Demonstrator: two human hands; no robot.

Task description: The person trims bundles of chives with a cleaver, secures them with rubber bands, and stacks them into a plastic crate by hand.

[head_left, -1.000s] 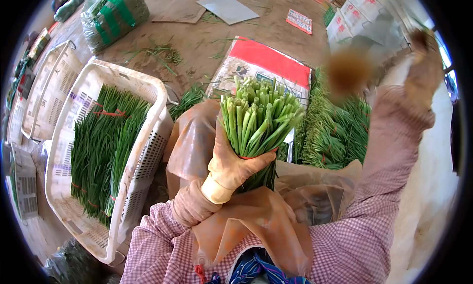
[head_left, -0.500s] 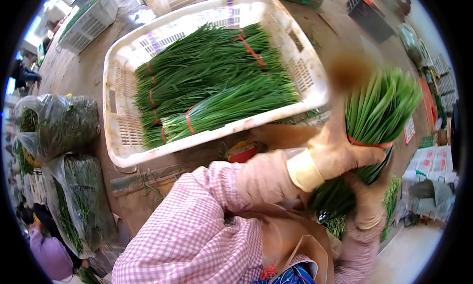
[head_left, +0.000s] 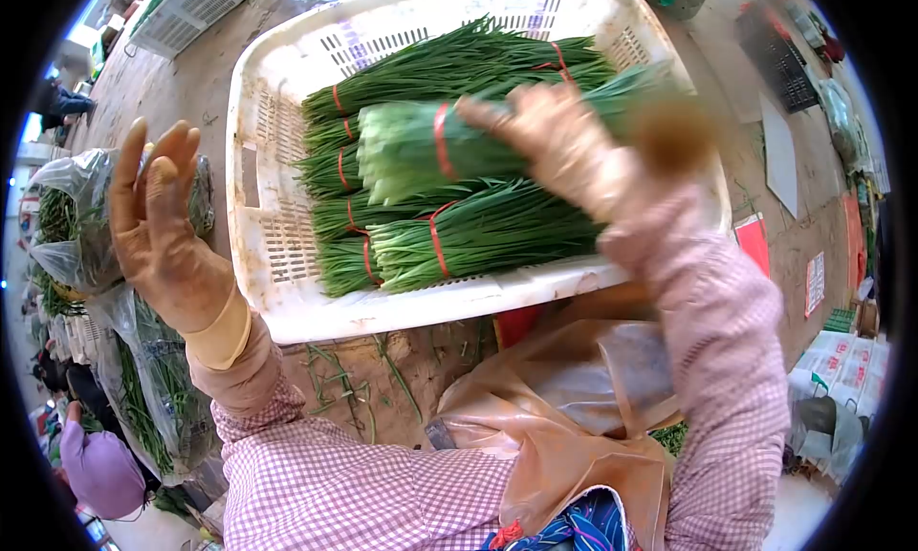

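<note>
My right hand, gloved, grips a bunch of garlic chives from above. A red band circles this bunch near its pale cut ends, which point left. It is over the white plastic crate, above other banded bunches lying inside; whether it touches them I cannot tell. My left hand, also gloved, is raised outside the crate's left side, fingers spread and holding nothing. A brown blur hides part of the crate and the leafy ends of the held bunch.
Plastic-wrapped bundles of greens stand to the left. Another white crate is at the far left. A person in a purple top is at lower left. Loose stalks lie in front of the crate. White packages sit at right.
The chive bunch has moved from the right side to over the crate, now in my right hand. My left hand has let go of it and swung to the left. The view has shifted.
</note>
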